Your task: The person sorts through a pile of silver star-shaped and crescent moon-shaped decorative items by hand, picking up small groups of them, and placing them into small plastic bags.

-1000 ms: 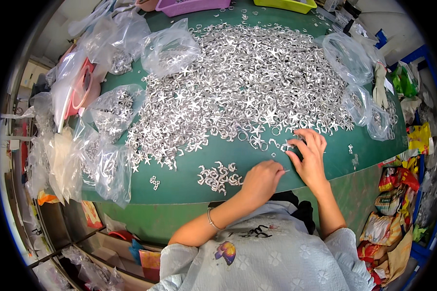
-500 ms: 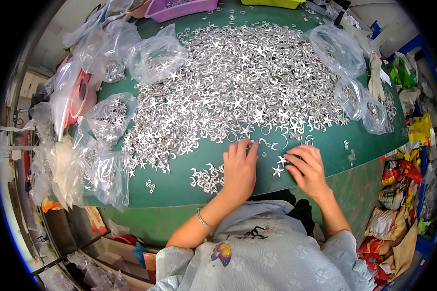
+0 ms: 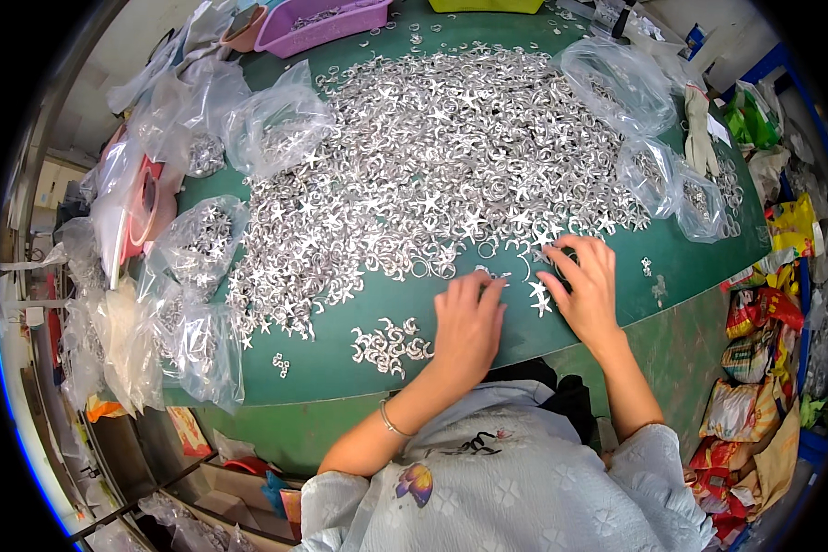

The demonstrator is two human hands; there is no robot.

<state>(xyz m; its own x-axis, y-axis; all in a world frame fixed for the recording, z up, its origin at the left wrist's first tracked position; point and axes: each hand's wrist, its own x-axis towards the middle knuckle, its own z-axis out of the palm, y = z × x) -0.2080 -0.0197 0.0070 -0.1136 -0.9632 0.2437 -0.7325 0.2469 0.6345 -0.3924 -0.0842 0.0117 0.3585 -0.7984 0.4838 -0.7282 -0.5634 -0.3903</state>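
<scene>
Along the left edge of the green tabletop (image 3: 488, 354) lie several clear plastic bags (image 3: 193, 322), some part-filled with small silvery pieces, beside a red reel (image 3: 143, 207). Near the front edge, left of centre, sits a small sorted cluster of curved metal pieces (image 3: 389, 345), set apart from the rest. Behind it, a great heap of silvery metal pieces (image 3: 442, 156), stars and rings mixed, covers most of the tabletop up to the far edge, where a purple tray (image 3: 317, 23) stands.

The left hand (image 3: 467, 322) lies flat, palm down, fingers together and stretched toward the near fringe of the heap; it grips nothing that can be seen, and its fingertips touch or nearly touch a loose piece there. Just to its right a few loose star pieces (image 3: 540, 299) lie on bare green between the two hands. The right hand (image 3: 587, 285) rests with fingers spread and bent, tips pressed among the pieces at the heap's fringe; whether it pinches one cannot be told.

These pieces look light, thin, stiff and slippery, with points that could prick; one is probably best slid clear with a fingertip, then pinched by its edges.

More part-filled bags (image 3: 658, 175) lie toward the right edge.
</scene>
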